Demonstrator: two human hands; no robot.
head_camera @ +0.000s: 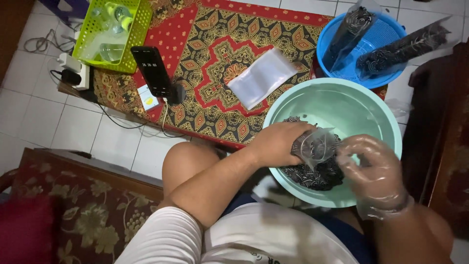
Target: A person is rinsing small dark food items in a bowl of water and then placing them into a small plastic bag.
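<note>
The left hand (278,144) pinches a small clear plastic bag (316,146) open-mouthed over the mint-green basin (337,98) — spills fall back in. The gloved right hand (373,168), fingers curled, gathers dark noodle-like snack (312,176) beside it.

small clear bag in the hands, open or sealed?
Open: the left hand holds the small clear bag with its mouth gaping towards the gloved right hand.

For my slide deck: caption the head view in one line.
Left hand holds a small clear bag over dark snacks in a green basin; gloved right hand beside it.
</note>
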